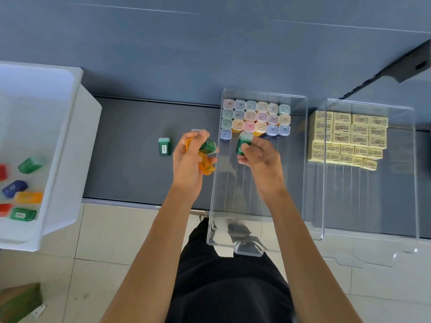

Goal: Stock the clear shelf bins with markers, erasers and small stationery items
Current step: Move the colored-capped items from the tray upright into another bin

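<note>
Left hand [189, 159]: fingers curled tight round a bunch of small cases [206, 167], green and orange, held over the dark shelf [130, 173], just left of the clear bin [215, 206].

Right hand [260, 157]: thumb and fingers pinch a green case [241, 143] with a pale cap, inside the bin, just in front of the capped rows [256, 117] standing at its back.

Labels: barcode stickers on a tub case [22, 214] lying in the white tub [70, 113] at far left, and on a loose case [164, 146] upright on the shelf. Print on the yellow erasers [347, 136] in the second bin [405, 183] is unreadable.

Grey wall [186, 54] behind; pale tiled floor [112, 241] below.
</note>
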